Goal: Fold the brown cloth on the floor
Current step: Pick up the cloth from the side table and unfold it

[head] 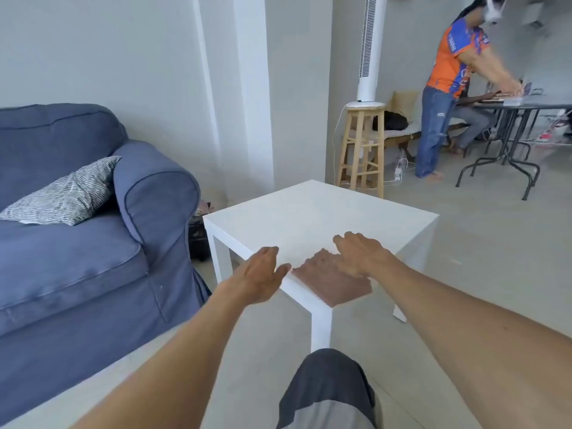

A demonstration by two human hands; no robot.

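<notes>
Brown cloth [335,287] lies folded small on near corner of white table [325,212]; right hand [360,253] flat on it, fingers released; left hand [258,278] open, empty beside; press creases evenly, square edges.

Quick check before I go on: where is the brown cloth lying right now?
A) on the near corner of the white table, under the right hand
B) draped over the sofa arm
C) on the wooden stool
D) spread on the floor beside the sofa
A: the brown cloth lies as a small, flat piece on the near corner of the white table, with the right hand flat on it and the left hand open at the table's edge.
</notes>
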